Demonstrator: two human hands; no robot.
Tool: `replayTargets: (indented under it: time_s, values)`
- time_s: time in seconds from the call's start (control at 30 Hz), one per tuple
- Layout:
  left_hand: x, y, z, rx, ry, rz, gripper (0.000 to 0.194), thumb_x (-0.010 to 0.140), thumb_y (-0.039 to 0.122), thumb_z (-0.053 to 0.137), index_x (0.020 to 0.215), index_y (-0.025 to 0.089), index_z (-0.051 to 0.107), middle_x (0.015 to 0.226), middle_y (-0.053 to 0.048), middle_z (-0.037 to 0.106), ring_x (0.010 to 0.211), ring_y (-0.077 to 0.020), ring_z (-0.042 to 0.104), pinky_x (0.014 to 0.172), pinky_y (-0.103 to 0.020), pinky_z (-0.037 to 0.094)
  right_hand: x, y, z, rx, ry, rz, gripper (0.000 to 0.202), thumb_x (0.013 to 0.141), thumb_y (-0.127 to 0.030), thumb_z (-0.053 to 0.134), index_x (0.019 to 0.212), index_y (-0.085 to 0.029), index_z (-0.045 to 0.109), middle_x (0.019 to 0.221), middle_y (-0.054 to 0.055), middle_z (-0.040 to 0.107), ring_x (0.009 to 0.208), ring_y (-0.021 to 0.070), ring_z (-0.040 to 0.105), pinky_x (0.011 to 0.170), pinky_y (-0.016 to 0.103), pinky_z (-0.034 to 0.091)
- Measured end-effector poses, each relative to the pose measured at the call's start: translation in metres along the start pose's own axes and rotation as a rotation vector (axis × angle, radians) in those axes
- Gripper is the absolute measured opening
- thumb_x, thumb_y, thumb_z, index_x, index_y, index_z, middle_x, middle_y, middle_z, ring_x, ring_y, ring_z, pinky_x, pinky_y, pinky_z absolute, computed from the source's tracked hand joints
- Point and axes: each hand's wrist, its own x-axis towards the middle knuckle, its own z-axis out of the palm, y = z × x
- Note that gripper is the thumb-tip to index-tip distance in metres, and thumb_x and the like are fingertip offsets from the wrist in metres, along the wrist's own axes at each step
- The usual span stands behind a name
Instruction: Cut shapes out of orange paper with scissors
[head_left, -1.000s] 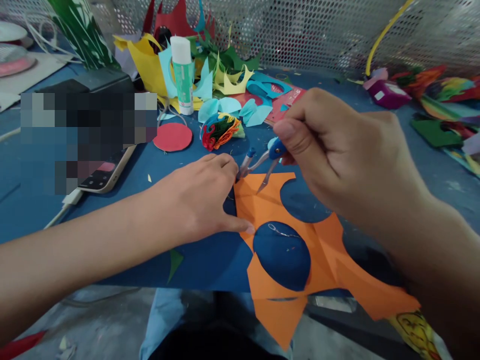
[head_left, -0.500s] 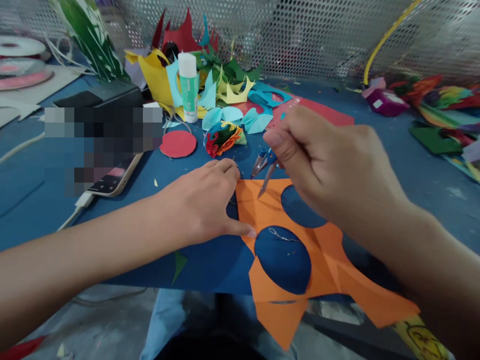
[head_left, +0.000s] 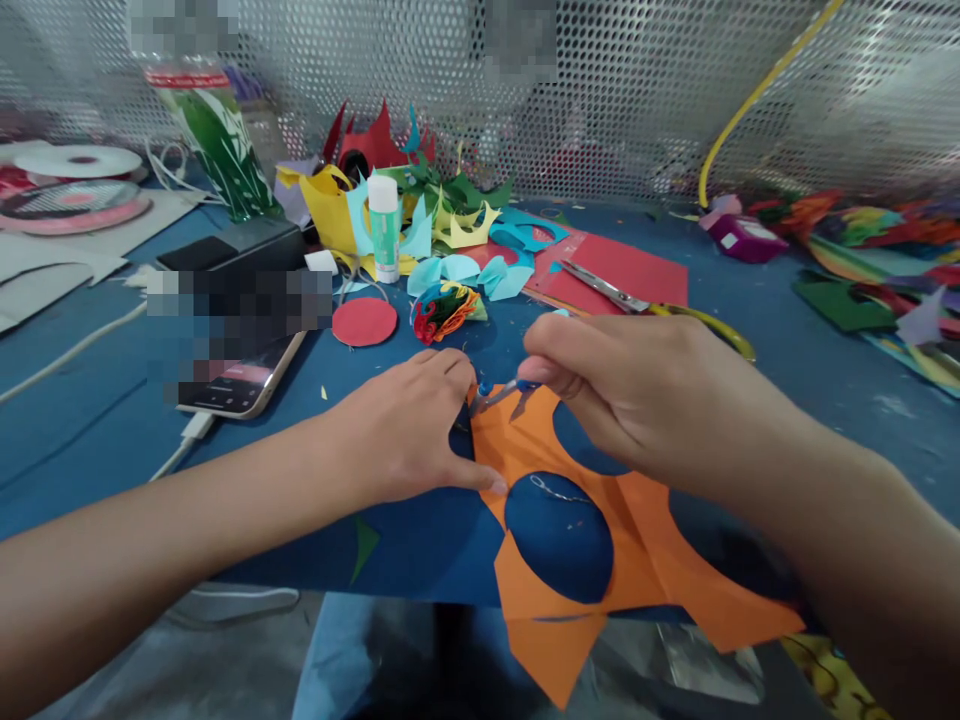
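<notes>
An orange paper sheet (head_left: 631, 540) with large round holes lies on the blue table, its lower flaps past the front edge. My left hand (head_left: 409, 430) rests on its left corner, fingers apart, thumb beside a hole. My right hand (head_left: 622, 385) is closed on the top of a blue drawing compass (head_left: 499, 396), whose legs slant down onto the orange paper near its upper left corner. A small looped wire (head_left: 555, 489) shows inside the nearest hole.
Behind my hands are a glue stick (head_left: 385, 230), a red paper disc (head_left: 364, 322), a quilled paper bundle (head_left: 444, 312) and yellow-handled scissors (head_left: 611, 287) on red paper (head_left: 660, 272). To the left are a phone (head_left: 247, 385) and ribbon spools (head_left: 79, 160).
The compass has tilted and its legs now slant more to the left. My right hand is lower, and the scissors behind it have come into view. The view has shifted upward.
</notes>
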Motion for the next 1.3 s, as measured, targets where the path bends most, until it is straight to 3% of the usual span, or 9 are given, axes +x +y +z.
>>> replayTargets:
  time_s: [0.17, 0.3, 0.53, 0.77, 0.93, 1.07, 1.13, 1.2, 1.3]
  values:
    - [0.002, -0.001, 0.002, 0.029, -0.009, -0.016, 0.069, 0.07, 0.069, 0.06, 0.11, 0.013, 0.056, 0.122, -0.015, 0.057, 0.116, -0.0335, 0.051, 0.092, -0.041, 0.046, 0.0, 0.005, 0.004, -0.105, 0.065, 0.132, 0.037, 0.097, -0.041, 0.032, 0.069, -0.021, 0.046, 0.049, -0.004, 0.037, 0.041, 0.01, 0.033, 0.041, 0.022, 0.017]
    - [0.003, -0.002, 0.004, 0.068, -0.003, -0.032, 0.071, 0.069, 0.071, 0.06, 0.109, 0.012, 0.056, 0.124, -0.015, 0.055, 0.117, -0.0332, 0.051, 0.091, -0.039, 0.046, 0.004, 0.007, 0.01, -0.143, 0.048, 0.235, 0.041, 0.097, -0.045, 0.031, 0.069, -0.02, 0.047, 0.048, -0.004, 0.031, 0.04, 0.0093, 0.028, 0.042, 0.022, 0.016]
    - [0.004, -0.002, 0.003, 0.076, -0.004, -0.031, 0.075, 0.07, 0.073, 0.056, 0.112, 0.011, 0.057, 0.125, -0.016, 0.056, 0.117, -0.0355, 0.051, 0.091, -0.042, 0.046, 0.013, 0.003, 0.018, -0.053, 0.015, 0.206, 0.036, 0.098, -0.04, 0.029, 0.076, -0.021, 0.05, 0.05, -0.003, 0.032, 0.042, 0.0116, 0.029, 0.043, 0.023, 0.016]
    - [0.003, -0.003, 0.001, 0.08, -0.005, -0.009, 0.075, 0.071, 0.071, 0.056, 0.117, 0.012, 0.055, 0.121, -0.016, 0.058, 0.117, -0.0372, 0.052, 0.094, -0.047, 0.044, 0.013, 0.002, 0.012, 0.008, -0.035, 0.052, 0.032, 0.098, -0.036, 0.033, 0.071, -0.02, 0.042, 0.052, -0.004, 0.038, 0.042, 0.0093, 0.03, 0.039, 0.021, 0.016]
    - [0.001, -0.003, 0.0, 0.079, -0.006, -0.013, 0.075, 0.069, 0.071, 0.06, 0.115, 0.011, 0.056, 0.118, -0.016, 0.059, 0.114, -0.0367, 0.053, 0.093, -0.049, 0.046, 0.01, 0.001, -0.003, 0.018, -0.152, -0.011, 0.022, 0.092, -0.022, 0.042, 0.07, -0.021, 0.044, 0.051, -0.005, 0.036, 0.043, 0.0092, 0.03, 0.04, 0.021, 0.02]
    - [0.0, -0.003, 0.001, 0.061, 0.004, 0.003, 0.075, 0.069, 0.071, 0.061, 0.116, 0.013, 0.056, 0.122, -0.015, 0.057, 0.116, -0.0349, 0.052, 0.096, -0.05, 0.045, 0.003, 0.004, -0.013, 0.002, -0.187, -0.06, 0.016, 0.083, -0.008, 0.044, 0.081, -0.021, 0.052, 0.054, -0.005, 0.04, 0.045, 0.0097, 0.035, 0.04, 0.021, 0.024]
    - [0.001, -0.003, 0.002, 0.06, 0.006, -0.003, 0.076, 0.068, 0.071, 0.061, 0.117, 0.014, 0.055, 0.122, -0.014, 0.058, 0.116, -0.0349, 0.052, 0.096, -0.05, 0.044, 0.0, 0.008, -0.013, -0.019, -0.151, -0.077, 0.014, 0.086, -0.01, 0.044, 0.082, -0.02, 0.054, 0.058, -0.004, 0.047, 0.046, 0.0099, 0.039, 0.041, 0.022, 0.025]
    - [0.001, -0.003, 0.002, 0.067, 0.008, -0.016, 0.076, 0.068, 0.071, 0.062, 0.117, 0.013, 0.055, 0.123, -0.014, 0.057, 0.117, -0.0356, 0.052, 0.095, -0.05, 0.045, -0.002, 0.013, -0.009, 0.023, -0.057, -0.056, 0.018, 0.094, -0.023, 0.044, 0.081, -0.018, 0.055, 0.066, -0.001, 0.057, 0.053, 0.0107, 0.049, 0.045, 0.023, 0.03]
    - [0.002, -0.003, 0.002, 0.072, 0.009, -0.027, 0.076, 0.067, 0.071, 0.062, 0.115, 0.012, 0.055, 0.123, -0.014, 0.057, 0.118, -0.0357, 0.051, 0.094, -0.05, 0.045, -0.004, 0.019, 0.002, 0.264, 0.091, 0.062, 0.026, 0.096, -0.034, 0.045, 0.086, -0.016, 0.062, 0.079, 0.001, 0.068, 0.066, 0.0113, 0.061, 0.056, 0.024, 0.04]
